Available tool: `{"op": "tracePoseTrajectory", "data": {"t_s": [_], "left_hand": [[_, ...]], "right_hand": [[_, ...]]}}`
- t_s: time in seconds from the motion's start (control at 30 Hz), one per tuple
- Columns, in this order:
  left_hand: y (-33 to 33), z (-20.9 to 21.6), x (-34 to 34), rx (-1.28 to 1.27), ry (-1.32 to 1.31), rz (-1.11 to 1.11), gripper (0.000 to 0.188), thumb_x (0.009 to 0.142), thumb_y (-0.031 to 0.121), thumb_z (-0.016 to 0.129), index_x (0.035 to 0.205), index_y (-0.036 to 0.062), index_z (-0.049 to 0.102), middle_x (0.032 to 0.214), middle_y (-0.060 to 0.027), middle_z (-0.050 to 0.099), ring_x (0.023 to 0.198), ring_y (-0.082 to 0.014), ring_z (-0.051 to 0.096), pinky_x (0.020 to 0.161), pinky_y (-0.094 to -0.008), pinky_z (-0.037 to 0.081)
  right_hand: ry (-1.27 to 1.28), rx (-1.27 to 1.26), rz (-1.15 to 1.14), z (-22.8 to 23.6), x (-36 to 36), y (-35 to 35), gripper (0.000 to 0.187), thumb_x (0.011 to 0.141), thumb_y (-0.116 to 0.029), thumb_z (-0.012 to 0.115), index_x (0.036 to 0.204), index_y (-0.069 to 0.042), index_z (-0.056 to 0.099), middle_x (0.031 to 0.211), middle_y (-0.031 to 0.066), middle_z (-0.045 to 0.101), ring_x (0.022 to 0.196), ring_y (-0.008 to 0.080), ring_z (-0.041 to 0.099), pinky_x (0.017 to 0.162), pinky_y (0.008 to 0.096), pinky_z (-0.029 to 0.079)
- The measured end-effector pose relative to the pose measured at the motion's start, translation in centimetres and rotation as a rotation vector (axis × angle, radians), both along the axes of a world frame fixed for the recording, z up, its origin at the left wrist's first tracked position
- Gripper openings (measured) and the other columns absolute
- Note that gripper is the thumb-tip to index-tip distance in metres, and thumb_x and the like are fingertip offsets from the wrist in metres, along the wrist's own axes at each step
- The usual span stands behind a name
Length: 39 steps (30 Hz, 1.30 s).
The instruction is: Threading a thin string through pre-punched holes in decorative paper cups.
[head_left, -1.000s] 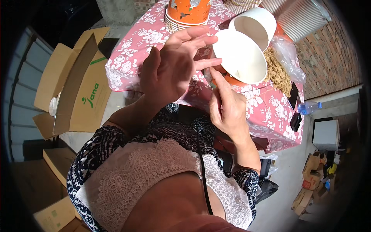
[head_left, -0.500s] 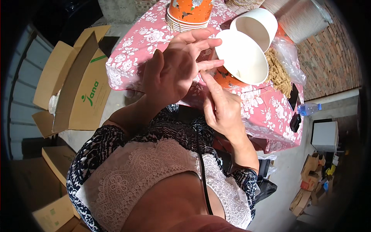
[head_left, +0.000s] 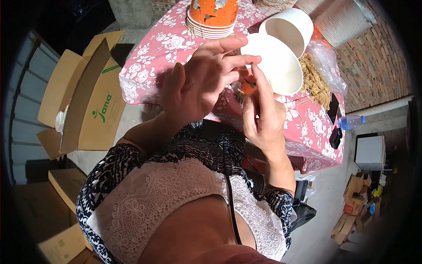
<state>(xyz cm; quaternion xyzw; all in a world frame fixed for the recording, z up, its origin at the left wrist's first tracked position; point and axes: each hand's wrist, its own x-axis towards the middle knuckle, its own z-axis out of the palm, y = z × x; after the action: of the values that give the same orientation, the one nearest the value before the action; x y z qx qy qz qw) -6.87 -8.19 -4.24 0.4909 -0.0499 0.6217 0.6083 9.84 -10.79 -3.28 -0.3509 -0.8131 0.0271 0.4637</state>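
My left hand [head_left: 198, 83] is raised palm up over the table's front edge, fingers spread and holding nothing. Beside it, my right hand [head_left: 267, 116] points with its index finger, whose tip meets a fingertip of the left hand. The other right fingers are curled, and nothing shows in them. Just beyond the hands, an orange paper bucket [head_left: 281, 66] tilts with its white inside facing me; my fingers cover part of its side. A second white-lined bucket [head_left: 296, 28] lies behind it. At the back, a stack of orange patterned buckets [head_left: 213, 13] stands on the cloth.
Tan twine [head_left: 316, 83] lies right of the buckets, by a clear plastic bag [head_left: 327, 66]. A phone [head_left: 333, 108], a black case [head_left: 336, 138] and a plastic bottle [head_left: 351, 122] sit near the right edge of the pink floral tablecloth [head_left: 165, 44]. An open cardboard box [head_left: 99, 110] stands at left.
My right hand has moved right and slightly up. Its index fingertip has passed from the left hand's little finger to a neighbouring finger. The left fingers have come a little closer together.
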Motion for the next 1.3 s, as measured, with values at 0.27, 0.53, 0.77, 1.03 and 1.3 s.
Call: {"op": "tracePoseTrajectory", "data": {"t_s": [0.27, 0.53, 0.77, 1.03, 1.3], "left_hand": [[0.6, -0.4, -0.3, 0.090, 0.078, 0.012, 0.074, 0.098, 0.065, 0.027, 0.145, 0.0082, 0.037, 0.150, -0.0179, 0.028, 0.138, -0.0438, 0.033, 0.109, -0.0563, 0.028], [0.9, -0.5, -0.1, 0.139, 0.076, 0.036, 0.071, 0.099, 0.063, 0.024, 0.145, 0.0113, 0.037, 0.150, -0.0174, 0.028, 0.137, -0.0438, 0.036, 0.111, -0.0573, 0.025], [0.3, -0.4, 0.4, 0.041, -0.001, 0.040, 0.093, 0.095, 0.068, 0.027, 0.146, -0.0093, 0.022, 0.150, -0.0324, 0.027, 0.136, -0.0443, 0.037, 0.113, -0.0527, 0.028], [0.4, -0.7, -0.4, 0.096, 0.436, 0.636, 0.025, 0.101, 0.021, 0.055, 0.109, -0.0020, 0.060, 0.103, -0.0103, 0.062, 0.087, -0.0111, 0.059, 0.077, -0.0265, 0.049], [-1.7, 0.7, 2.0, -0.149, 0.923, 0.312, 0.034, 0.101, 0.026, 0.054, 0.075, 0.0027, 0.054, 0.063, -0.0012, 0.054, 0.061, -0.0054, 0.049, 0.055, -0.0263, 0.040]], "right_hand": [[0.010, -0.008, -0.001, -0.2, 0.0, 0.3, 0.063, 0.081, 0.011, 0.056, 0.142, 0.003, 0.044, 0.068, 0.0109, 0.059, 0.056, 0.0188, 0.060, 0.058, 0.0286, 0.049], [-0.031, 0.004, 0.030, -0.2, 0.0, -0.1, 0.061, 0.079, 0.011, 0.056, 0.139, 0.004, 0.047, 0.094, 0.0182, 0.069, 0.065, 0.0219, 0.067, 0.064, 0.0311, 0.053], [-0.047, -0.020, 0.054, -0.8, -0.5, 0.2, 0.061, 0.077, 0.010, 0.058, 0.137, 0.003, 0.050, 0.085, 0.0175, 0.067, 0.064, 0.0256, 0.067, 0.061, 0.0350, 0.053], [0.503, -0.368, 0.190, -1.3, 0.9, -1.0, 0.041, 0.097, 0.003, 0.049, 0.137, 0.007, 0.047, 0.074, 0.0042, 0.058, 0.068, 0.0095, 0.059, 0.064, 0.0225, 0.048], [0.502, -0.360, 0.199, -1.7, 1.3, -2.5, 0.042, 0.100, -0.001, 0.046, 0.141, 0.008, 0.041, 0.076, 0.0032, 0.057, 0.072, 0.0105, 0.059, 0.068, 0.0217, 0.047]]}}
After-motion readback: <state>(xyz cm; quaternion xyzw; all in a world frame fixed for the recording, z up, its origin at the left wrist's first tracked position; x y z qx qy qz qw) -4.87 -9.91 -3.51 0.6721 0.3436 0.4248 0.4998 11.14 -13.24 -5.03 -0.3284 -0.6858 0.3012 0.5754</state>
